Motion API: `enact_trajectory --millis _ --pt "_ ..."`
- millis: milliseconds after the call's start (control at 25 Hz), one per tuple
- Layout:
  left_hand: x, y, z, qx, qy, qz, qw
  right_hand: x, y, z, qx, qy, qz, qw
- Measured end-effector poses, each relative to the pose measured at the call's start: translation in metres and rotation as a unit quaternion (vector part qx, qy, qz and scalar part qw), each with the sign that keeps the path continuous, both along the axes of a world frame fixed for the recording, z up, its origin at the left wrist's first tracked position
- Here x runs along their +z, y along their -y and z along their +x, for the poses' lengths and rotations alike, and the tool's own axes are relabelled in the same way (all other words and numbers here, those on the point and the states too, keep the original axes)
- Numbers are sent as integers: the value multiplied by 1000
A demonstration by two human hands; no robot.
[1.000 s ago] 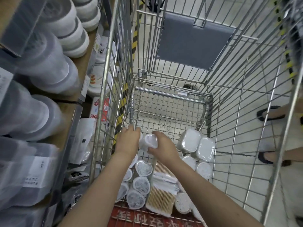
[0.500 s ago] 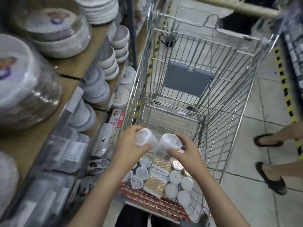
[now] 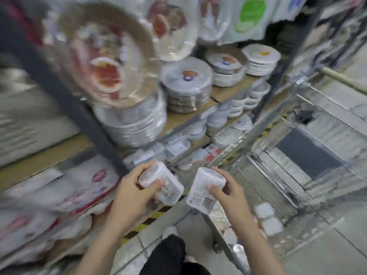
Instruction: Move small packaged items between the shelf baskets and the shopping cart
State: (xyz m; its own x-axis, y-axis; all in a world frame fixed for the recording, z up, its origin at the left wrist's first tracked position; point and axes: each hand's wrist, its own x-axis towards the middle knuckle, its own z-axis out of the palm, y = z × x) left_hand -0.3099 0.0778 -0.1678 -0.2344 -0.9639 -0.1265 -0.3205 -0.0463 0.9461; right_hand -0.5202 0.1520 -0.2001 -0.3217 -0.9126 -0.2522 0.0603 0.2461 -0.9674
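Packaged items, two small clear plastic tubs, are sitting one in each hand at about 6 o'clock, apart from each other. Shelves (image 3: 190,116) of wrapped plates are filling 9 to 12 o'clock; a wire cart (image 3: 309,159) is standing at 3 o'clock. Left hand (image 3: 132,192) is gripping one tub (image 3: 160,185), fingers curled round it; right hand (image 3: 230,192) is gripping the other tub (image 3: 204,187) likewise.

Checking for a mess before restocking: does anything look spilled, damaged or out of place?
Nothing stands out. The left hand and right hand each grip an intact white pack; shelf plate stacks look orderly, though blurred.
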Motion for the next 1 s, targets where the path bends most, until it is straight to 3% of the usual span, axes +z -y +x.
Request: enact_trajectory --millis 200,480,760,1000 --pt "30 -57 128 168 1 -14 986 37 17 103 191 4 -29 981" --pt "75 -108 271 330 -20 -73 941 95 36 243 394 -5 -88 915" --pt "125 -90 396 368 -1 -171 914 146 73 375 376 -6 -208 903" --pt "154 -30 449 394 -14 -271 878 177 112 440 256 -27 -315 913"
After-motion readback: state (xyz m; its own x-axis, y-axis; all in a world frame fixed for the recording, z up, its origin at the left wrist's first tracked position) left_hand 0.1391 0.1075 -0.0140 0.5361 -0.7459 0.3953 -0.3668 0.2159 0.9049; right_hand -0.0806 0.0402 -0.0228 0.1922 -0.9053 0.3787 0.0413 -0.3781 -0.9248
